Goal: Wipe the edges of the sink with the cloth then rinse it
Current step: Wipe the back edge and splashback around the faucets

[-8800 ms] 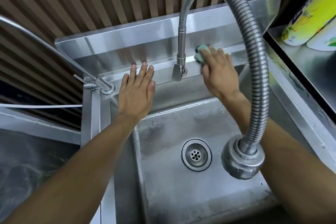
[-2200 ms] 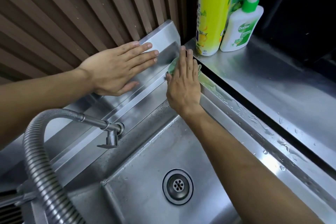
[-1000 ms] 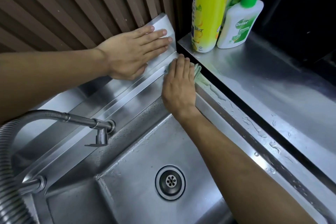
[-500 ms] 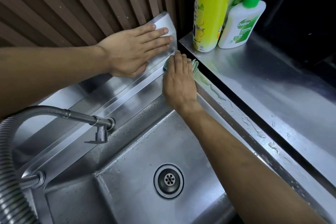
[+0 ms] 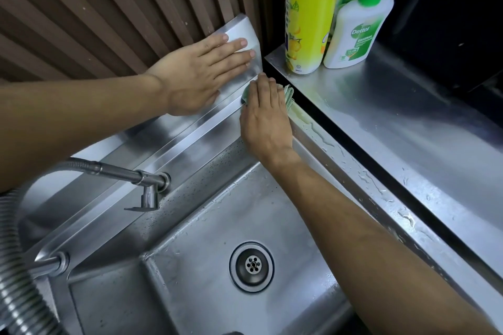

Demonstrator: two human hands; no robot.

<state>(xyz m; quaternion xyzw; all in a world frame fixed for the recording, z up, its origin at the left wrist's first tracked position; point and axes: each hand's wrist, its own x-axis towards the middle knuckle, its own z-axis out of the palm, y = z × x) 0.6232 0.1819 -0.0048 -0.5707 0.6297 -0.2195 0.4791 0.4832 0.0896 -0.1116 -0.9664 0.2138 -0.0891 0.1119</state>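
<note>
Wiping stage, item in hand: green cloth, bunched and pressed flat under the right hand at the far right corner of the sink rim, at about 12 o'clock from the drain; only a frill of fabric shows past the palm at 3 o'clock and a sliver at 9 o'clock. Right hand: fingers extended and together, palm down on the cloth, pressing rather than clenching it. Left hand: open, flat, empty, spread against the upright steel backsplash, just beside the right hand at its 10 o'clock, judged to be bracing. Wet streaks and beads: along the right rim running toward 5 o'clock from the cloth, also on the adjoining steel counter; whether that rim has been wiped or only splashed cannot be told. Back ledge near the tap: speckled with droplets. Basin floor: wet, nothing lying in it. Flexible hose: at 8 o'clock, no water seen running from it. Bystanders at 1 o'clock of the cloth: yellow bottle, white pump bottle, upright, touching each other. Progress, as judgement: edge-wiping under way at the corner; right and near rims seemingly left to cover; rinsing not yet begun, since the cloth is on the rim and well apart from any spout.
</note>
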